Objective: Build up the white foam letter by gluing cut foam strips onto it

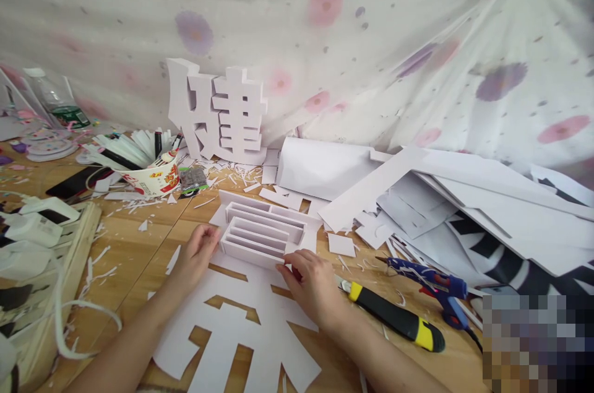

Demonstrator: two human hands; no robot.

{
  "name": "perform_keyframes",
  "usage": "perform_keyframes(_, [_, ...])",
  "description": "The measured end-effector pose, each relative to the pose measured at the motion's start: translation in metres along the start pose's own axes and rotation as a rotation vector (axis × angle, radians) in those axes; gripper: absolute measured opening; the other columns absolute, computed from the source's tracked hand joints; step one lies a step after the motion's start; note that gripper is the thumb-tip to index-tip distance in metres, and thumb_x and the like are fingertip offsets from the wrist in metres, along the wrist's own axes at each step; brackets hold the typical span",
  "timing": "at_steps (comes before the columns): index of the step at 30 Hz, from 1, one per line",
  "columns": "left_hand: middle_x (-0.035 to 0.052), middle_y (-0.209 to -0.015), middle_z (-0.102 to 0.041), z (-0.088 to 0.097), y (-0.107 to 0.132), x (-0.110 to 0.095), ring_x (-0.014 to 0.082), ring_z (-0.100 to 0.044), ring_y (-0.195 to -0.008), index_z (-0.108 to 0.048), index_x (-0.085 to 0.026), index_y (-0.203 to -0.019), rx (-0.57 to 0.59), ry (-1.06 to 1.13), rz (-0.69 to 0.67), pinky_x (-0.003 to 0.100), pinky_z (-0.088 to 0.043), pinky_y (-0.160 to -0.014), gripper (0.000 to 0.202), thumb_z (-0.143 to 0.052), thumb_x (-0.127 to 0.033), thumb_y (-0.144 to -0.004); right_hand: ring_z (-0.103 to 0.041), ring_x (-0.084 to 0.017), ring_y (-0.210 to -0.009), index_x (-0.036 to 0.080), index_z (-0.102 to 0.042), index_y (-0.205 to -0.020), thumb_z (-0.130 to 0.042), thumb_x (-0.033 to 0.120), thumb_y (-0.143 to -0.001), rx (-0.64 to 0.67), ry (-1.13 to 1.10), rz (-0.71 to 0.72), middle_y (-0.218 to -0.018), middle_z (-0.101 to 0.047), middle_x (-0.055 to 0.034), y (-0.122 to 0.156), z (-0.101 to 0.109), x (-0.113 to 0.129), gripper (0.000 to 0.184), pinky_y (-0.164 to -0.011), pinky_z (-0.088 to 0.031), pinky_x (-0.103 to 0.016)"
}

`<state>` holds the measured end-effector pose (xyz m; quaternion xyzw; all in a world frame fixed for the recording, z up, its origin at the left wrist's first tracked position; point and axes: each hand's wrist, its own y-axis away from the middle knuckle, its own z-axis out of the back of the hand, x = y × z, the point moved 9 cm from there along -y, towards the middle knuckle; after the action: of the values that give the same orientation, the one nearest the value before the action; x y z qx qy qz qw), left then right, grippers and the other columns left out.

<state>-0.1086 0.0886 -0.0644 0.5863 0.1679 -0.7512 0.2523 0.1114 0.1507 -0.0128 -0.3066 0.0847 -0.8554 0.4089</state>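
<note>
Head view: paper walls [253, 254] stand on the upper cutout [271, 328]; its lower part has none. Right hand [313, 281]: grip pinching the paper walls' corner. Left hand [199, 252]: grip indeterminable.

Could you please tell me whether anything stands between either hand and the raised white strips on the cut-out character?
Nothing visible does: the left hand is at the left end of the raised white strips, the right hand at their right end. The utility knife and blue glue gun lie farther right, not in between.
</note>
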Motion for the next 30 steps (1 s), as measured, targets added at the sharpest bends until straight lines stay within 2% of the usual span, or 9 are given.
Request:
perform_keyframes(7, [-0.0072, -0.053, -0.04, 0.001, 0.001, -0.003, 0.0104, -0.038, -0.049, -0.046, -0.022, -0.072, -0.021, -0.038, 0.021, 0.022, -0.028, -0.047, 0.04, -0.052, -0.062, -0.069, -0.054, -0.013, -0.058, 0.019, -0.062, -0.074, -0.054, 0.018, -0.08, 0.007, -0.011, 0.004, -0.064, -0.06, -0.0006, -0.001, -0.002, 0.0, 0.01, -0.054, -0.036, -0.022])
perform_keyframes(13, [-0.0093, -0.051, -0.035, -0.008, 0.005, -0.012, 0.0084, -0.03, -0.045, -0.041, -0.022, -0.071, 0.045, -0.009, 0.043, 0.021, -0.024, -0.045, 0.038, -0.056, -0.057, -0.069, -0.054, -0.014, -0.06, 0.019, -0.062, -0.074, -0.055, 0.016, -0.08, 0.043, -0.015, -0.01, -0.065, -0.061, -0.0008, 0.001, -0.004, 0.0, 0.01, -0.055, -0.037, -0.023])
perform_keyframes(19, [-0.0072, -0.06, -0.036, -0.009, 0.004, -0.012, 0.0097, -0.035, -0.054, -0.042, -0.022, -0.07, 0.043, -0.048, -0.01, 0.021, -0.03, -0.051, 0.033, -0.06, -0.049, -0.069, -0.055, -0.014, -0.061, 0.021, -0.063, -0.08, -0.059, 0.019, -0.078, 0.109, -0.053, -0.053, -0.068, -0.062, -0.0003, 0.003, -0.01, -0.009, 0.006, -0.055, -0.038, -0.023])
perform_keyframes(25, [-0.0075, -0.057, -0.03, -0.01, 0.012, -0.014, 0.0102, -0.03, -0.051, -0.041, -0.023, -0.07, -0.028, 0.007, 0.093, 0.021, -0.028, -0.049, 0.035, -0.057, -0.054, -0.069, -0.055, -0.014, -0.06, 0.021, -0.063, -0.08, -0.059, 0.016, -0.076, 0.125, -0.166, -0.137, -0.066, -0.061, 0.0001, 0.009, -0.019, -0.02, 0.007, -0.056, -0.04, -0.023])
perform_keyframes(30, [-0.0061, -0.061, -0.033, -0.007, 0.012, -0.011, 0.0101, -0.03, -0.053, -0.042, -0.022, -0.07, -0.064, -0.011, 0.149, 0.02, -0.027, -0.049, 0.037, -0.057, -0.057, -0.07, -0.056, -0.013, -0.059, 0.02, -0.061, -0.081, -0.052, 0.014, -0.077, 0.055, -0.229, -0.054, -0.065, -0.061, -0.0009, 0.009, -0.019, -0.018, 0.012, -0.053, -0.039, -0.021])
